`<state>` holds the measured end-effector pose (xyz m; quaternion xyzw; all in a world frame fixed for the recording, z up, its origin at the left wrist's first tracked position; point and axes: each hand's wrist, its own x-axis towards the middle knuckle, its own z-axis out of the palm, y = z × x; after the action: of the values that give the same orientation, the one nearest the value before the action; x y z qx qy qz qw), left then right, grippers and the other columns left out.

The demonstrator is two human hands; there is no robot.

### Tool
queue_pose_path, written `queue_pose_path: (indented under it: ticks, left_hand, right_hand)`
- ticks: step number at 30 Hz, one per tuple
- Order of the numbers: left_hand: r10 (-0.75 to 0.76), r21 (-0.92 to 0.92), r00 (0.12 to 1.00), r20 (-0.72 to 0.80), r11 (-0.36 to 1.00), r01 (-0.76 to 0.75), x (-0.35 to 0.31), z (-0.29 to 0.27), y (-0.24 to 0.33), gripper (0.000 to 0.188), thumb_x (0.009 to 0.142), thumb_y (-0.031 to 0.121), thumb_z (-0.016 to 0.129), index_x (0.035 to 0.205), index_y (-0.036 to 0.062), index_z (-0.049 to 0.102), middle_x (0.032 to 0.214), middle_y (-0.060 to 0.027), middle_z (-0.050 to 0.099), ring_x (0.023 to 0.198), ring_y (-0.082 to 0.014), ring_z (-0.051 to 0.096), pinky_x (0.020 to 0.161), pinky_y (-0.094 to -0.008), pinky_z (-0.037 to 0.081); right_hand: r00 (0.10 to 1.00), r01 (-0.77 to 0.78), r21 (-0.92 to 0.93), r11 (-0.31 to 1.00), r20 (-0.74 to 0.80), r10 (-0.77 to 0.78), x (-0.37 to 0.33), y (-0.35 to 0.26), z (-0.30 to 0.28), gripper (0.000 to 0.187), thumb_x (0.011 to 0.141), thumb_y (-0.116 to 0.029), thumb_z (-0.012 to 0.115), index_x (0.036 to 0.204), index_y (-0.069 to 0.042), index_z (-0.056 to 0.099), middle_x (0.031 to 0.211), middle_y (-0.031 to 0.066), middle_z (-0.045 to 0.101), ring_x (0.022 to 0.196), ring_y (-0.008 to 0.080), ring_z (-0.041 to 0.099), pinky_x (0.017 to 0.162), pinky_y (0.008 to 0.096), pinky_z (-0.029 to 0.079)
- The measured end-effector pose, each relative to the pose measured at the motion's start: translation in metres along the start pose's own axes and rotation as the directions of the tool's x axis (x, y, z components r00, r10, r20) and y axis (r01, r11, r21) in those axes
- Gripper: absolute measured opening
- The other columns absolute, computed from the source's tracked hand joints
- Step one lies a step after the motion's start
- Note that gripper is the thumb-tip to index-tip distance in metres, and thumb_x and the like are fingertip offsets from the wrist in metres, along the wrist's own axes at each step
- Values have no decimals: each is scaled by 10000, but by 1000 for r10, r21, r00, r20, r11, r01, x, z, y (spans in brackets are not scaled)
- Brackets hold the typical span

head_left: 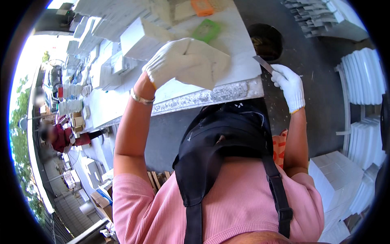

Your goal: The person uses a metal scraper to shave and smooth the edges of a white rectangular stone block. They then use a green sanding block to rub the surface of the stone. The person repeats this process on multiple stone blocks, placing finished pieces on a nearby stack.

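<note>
My left hand, in a white knitted glove, is over the white worktable and closed on a cream cloth. The cloth hangs at the table's near edge, and folds hide some of the fingertips. Off the table's right corner, my gloved right hand grips a flat-bladed knife. Its metal blade points up and left toward the corner; its handle is hidden in the fist. A green plastic piece lies on the table just beyond my left hand, with an orange one farther back.
A white block and stacked white slabs stand on the table's left. A dark bucket sits beyond the right corner. White stacks and boxes line the right side. Another person is far left.
</note>
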<state>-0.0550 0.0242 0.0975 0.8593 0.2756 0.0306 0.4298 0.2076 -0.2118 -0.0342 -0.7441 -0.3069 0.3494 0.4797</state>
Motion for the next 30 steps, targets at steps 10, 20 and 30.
queue_pose_path:
  ticks: [10, 20, 30]
  left_hand:
    - [83, 146, 926, 368, 978, -146, 132, 83, -19, 559, 783, 410, 749, 1248, 106, 694, 1080, -150, 739, 974, -300, 700, 892, -359, 538]
    - [374, 525, 918, -133, 812, -255, 101, 138, -22, 683, 801, 493, 708, 1379, 151, 581, 1353, -164, 596, 1225, -385, 567, 1042, -452, 457]
    - [416, 477, 886, -205, 833, -281, 69, 155, -42, 817, 669, 384, 847, 1386, 168, 521, 1502, -166, 424, 1383, -446, 388, 1059, -525, 455]
  right_hand:
    - [978, -117, 196, 974, -146, 147, -57, 26, -33, 327, 976, -199, 588, 1257, -46, 654, 895, 38, 705, 731, 76, 611, 628, 221, 440]
    - [996, 86, -7, 996, -25, -86, -23, 14, -21, 298, 981, -198, 629, 1239, -65, 694, 1018, 88, 742, 849, 148, 707, 724, 268, 552]
    - [900, 431, -368, 824, 105, -423, 22, 21, 1, 234, 929, -161, 689, 1152, -104, 734, 1077, 93, 746, 939, 289, 728, 790, 334, 593]
